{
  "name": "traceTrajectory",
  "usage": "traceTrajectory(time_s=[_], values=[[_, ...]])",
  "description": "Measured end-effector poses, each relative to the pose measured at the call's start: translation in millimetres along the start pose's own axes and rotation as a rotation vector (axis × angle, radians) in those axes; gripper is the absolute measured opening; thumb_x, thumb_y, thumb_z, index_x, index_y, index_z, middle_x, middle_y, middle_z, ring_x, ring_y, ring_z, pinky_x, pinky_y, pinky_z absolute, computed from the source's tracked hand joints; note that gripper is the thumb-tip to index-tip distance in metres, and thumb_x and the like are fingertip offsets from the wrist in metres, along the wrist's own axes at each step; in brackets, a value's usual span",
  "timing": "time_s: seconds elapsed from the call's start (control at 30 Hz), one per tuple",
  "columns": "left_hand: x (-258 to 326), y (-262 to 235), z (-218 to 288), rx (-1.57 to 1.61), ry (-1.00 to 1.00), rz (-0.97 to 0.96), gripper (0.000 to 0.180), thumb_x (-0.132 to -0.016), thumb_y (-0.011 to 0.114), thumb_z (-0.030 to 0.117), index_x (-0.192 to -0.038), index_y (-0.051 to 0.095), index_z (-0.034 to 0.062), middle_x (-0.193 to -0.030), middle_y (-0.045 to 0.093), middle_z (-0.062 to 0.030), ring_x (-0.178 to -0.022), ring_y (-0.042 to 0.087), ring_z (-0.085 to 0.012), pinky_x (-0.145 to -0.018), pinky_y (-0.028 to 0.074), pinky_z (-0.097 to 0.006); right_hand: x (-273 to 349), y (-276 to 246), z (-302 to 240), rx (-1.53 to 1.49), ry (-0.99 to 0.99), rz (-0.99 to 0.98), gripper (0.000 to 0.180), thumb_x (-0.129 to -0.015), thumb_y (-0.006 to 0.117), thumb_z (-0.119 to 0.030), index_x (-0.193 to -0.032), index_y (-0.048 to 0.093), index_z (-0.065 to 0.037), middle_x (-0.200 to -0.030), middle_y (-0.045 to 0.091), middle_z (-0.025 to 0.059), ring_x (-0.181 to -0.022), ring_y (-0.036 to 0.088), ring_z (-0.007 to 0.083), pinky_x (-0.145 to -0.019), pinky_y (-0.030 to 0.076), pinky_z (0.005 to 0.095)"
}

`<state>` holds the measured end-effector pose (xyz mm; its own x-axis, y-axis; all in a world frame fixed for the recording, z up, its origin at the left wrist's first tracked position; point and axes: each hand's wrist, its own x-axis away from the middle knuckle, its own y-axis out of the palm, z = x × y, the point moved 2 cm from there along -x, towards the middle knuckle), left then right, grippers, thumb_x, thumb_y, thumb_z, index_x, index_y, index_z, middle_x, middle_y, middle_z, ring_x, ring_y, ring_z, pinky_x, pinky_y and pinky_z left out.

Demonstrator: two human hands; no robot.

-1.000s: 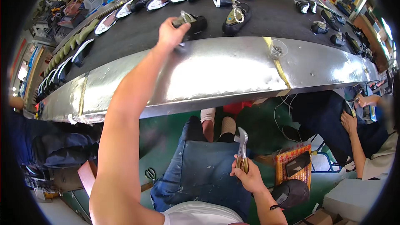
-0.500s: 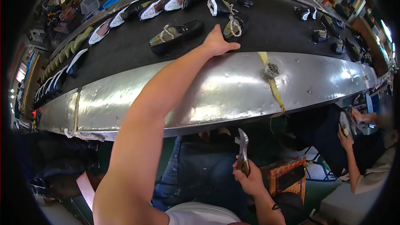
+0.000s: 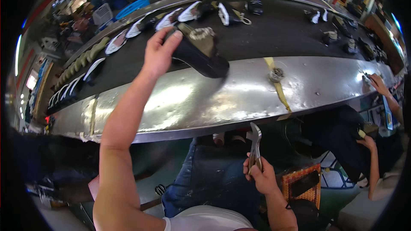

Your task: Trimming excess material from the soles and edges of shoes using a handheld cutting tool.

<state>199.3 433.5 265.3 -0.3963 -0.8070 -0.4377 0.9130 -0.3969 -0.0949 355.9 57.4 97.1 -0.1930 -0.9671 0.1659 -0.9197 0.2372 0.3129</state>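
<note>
My left hand [image 3: 158, 53] grips a shoe [image 3: 200, 60] by its heel end, lifted above the belt and the metal ledge. The shoe has a black lower part, an olive upper and light rope-like lacing; it tilts with the toe pointing down and right. Low in front of my lap, my right hand [image 3: 263, 176] is closed round the handles of metal pliers [image 3: 255, 145] with a curved head pointing up.
A dark belt [image 3: 282, 30] carries several shoes, with a row of white-soled ones [image 3: 188, 12] along its far side. On the shiny metal ledge [image 3: 231, 98] sits a small cup [image 3: 276, 74] of metal bits by yellow tape. Co-workers' hands [image 3: 379, 84] appear at right.
My left hand has taken hold of a shoe and brought it left and up off the belt. The pliers stay in my right hand. A co-worker's hand at right now reaches onto the ledge.
</note>
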Motion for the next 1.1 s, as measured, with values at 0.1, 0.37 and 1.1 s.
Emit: traceTrajectory(time_s=[0.1,0.37,1.1], values=[[20.6,0.1,-10.9,-0.019,0.124,0.007,0.040,-0.105,0.046,0.033,-0.112,0.063,-0.0015,-0.095,0.066,-0.0009,-0.085,0.055,-0.0065,-0.078,0.047,-0.024,-27.3,4.2,-22.7,-0.270,0.016,0.001,0.042,-0.101,0.045,-0.033,-0.124,0.051,0.002,-0.094,0.061,0.0103,-0.069,0.058,0.0140,-0.055,0.047,0.0261],[45.0,31.2,26.2,-0.220,0.429,-0.044,0.047,-0.107,0.034,0.034,-0.132,0.050,-0.0020,-0.108,0.067,-0.0110,-0.099,0.060,-0.0154,-0.091,0.046,-0.029,-133.8,43.6,-129.0,-0.602,-0.384,0.012,0.061,-0.100,0.035,-0.058,-0.123,0.051,-0.004,-0.090,0.058,0.0071,-0.068,0.053,0.0145,-0.057,0.044,0.0281],[-39.9,0.2,-140.1,-0.884,-0.253,-0.217,0.087,-0.066,0.076,0.067,-0.124,0.065,0.0036,-0.161,0.013,-0.0171,-0.146,0.003,-0.0485,-0.116,0.019,-0.057,-178.7,-1.9,-77.4,1.297,-0.613,0.333,0.051,-0.086,0.070,-0.034,-0.117,0.053,0.002,-0.104,0.060,0.0202,-0.097,0.057,0.0408,-0.082,0.046,0.0468]])
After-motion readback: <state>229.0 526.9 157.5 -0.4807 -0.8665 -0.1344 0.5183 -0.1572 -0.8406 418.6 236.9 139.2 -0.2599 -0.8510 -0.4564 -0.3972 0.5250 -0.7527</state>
